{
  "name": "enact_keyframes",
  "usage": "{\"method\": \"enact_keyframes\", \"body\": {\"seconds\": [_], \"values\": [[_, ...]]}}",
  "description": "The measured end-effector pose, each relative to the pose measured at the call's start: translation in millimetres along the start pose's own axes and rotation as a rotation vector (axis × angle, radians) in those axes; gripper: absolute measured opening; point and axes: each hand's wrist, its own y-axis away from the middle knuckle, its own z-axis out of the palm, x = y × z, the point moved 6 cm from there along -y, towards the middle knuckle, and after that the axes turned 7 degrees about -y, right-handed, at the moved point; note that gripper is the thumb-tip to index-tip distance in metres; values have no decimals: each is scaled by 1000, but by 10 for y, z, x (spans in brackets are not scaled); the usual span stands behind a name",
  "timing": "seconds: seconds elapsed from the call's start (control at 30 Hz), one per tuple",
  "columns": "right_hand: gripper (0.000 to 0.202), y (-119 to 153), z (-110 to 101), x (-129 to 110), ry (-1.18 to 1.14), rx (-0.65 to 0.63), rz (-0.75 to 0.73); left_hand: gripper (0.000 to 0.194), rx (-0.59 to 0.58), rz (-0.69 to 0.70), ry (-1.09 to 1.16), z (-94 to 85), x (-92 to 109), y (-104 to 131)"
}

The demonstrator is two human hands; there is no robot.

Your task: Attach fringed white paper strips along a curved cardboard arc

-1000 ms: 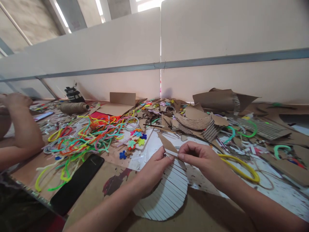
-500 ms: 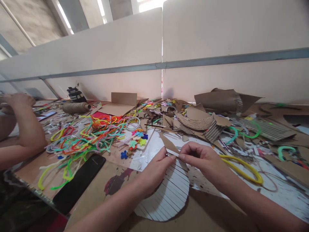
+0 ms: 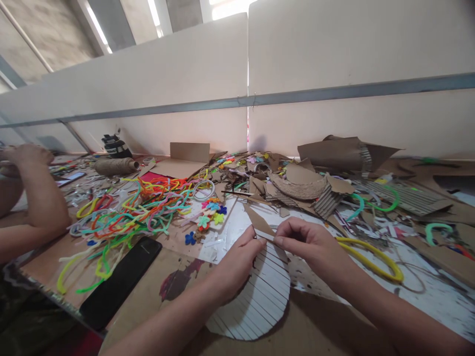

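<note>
A rounded white cardboard piece [image 3: 260,296] with dark parallel lines lies tilted between my hands, over brown cardboard. My left hand [image 3: 239,257] grips its upper left edge, fingers closed. My right hand [image 3: 306,240] pinches the end of a narrow white strip [image 3: 264,236] that runs across the top of the piece. The thumb of my left hand rests against the same strip. A brown cardboard flap [image 3: 256,217] shows just beyond the fingers.
Left lie a black phone [image 3: 120,282], tangled pipe cleaners [image 3: 148,202] and small felt flowers [image 3: 210,215]. Cardboard scraps [image 3: 297,183] pile up behind. A yellow loop [image 3: 374,262] is at right. Another person's arm [image 3: 40,198] rests at far left.
Both hands stay in nearly the same place, with the strip still between them. The whole view has shifted very slightly.
</note>
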Motion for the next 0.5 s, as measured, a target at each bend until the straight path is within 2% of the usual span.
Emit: {"method": "enact_keyframes", "body": {"seconds": [0.13, 0.4, 0.5], "values": [[20, -5, 2, 4, 4, -5, -4, 14, 34, 7, -82, -38, 21, 6], [18, -8, 1, 0, 24, 6, -41, 18, 102, 115, -234, -48, 239, 66], [19, -7, -4, -4, 72, 16, -52, 18, 130, 125, -244, -56, 250, 69]]}}
